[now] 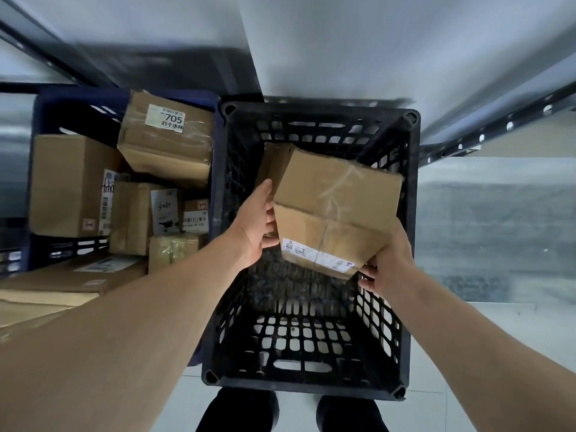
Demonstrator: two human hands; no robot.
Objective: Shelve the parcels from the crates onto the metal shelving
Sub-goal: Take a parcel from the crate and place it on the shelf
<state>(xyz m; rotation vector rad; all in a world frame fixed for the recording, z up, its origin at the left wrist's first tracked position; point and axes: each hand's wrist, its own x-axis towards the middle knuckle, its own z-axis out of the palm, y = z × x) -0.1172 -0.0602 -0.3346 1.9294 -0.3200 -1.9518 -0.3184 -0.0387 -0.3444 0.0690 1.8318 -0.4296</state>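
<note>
Tilting above the open black crate (311, 374), a taped cardboard box (335, 210) hangs between both hands, its near lower corner dipped and a white label showing along its near edge. It sits over the far half of the crate, clear of the crate's floor, which shows through the gaps below it.

On the box's left edge, the left hand (257, 218) takes its grip with the thumb lying up along the cardboard and the fingers curled in under the box's side. That forearm reaches in long and straight from the lower left of the view, wrist slightly bent inward. At the near right corner, the right hand (388, 261) holds the box with its fingers wrapped beneath the labelled edge and the back of the hand turned up. Its forearm comes in from the lower right, angled toward the middle.

The black crate stands on a pale tiled floor (436, 410), and two dark shoes (243, 411) show just beyond its near rim. Touching its left side is a blue crate (53, 101) packed with brown parcels; the top parcel (166, 137) there carries a white label printed 705 and leans against the crate's right wall. Flat cardboard parcels (62, 285) lie near the left forearm, outside the blue crate. Dark metal shelving rails (498, 129) with a row of holes run across the upper right, with a grey shelf surface above.
</note>
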